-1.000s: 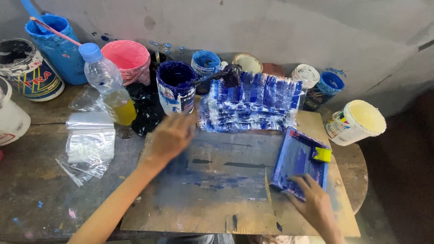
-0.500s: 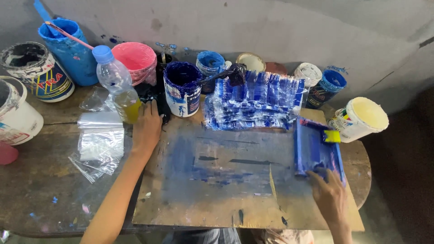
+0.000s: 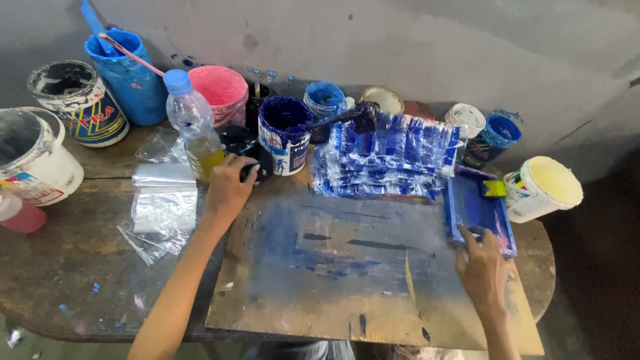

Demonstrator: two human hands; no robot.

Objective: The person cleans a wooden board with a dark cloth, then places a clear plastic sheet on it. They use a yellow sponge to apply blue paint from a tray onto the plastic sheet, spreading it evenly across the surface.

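My left hand (image 3: 229, 189) reaches to the black cloth-like lump (image 3: 248, 145) beside the plastic bottle (image 3: 194, 124) and closes on its lower edge. My right hand (image 3: 483, 267) rests with spread fingers on the near end of a small blue-stained screen frame (image 3: 475, 208) that lies on the paint-smeared board (image 3: 340, 267). A yellow piece (image 3: 495, 188) sits at the frame's far end. Behind the board lies a spread of blue-printed clear plastic bags (image 3: 387, 157).
Paint tubs crowd the back: a dark blue tub (image 3: 285, 130), a pink bucket (image 3: 217, 90), a blue bucket with sticks (image 3: 130, 70), white tubs at the left (image 3: 30, 157) and right (image 3: 543, 188). A stack of clear bags (image 3: 161, 200) lies left of the board.
My left hand moved from the board up and left to the black lump by the bottle. My right hand slid the blue frame straighter along the board's right edge.
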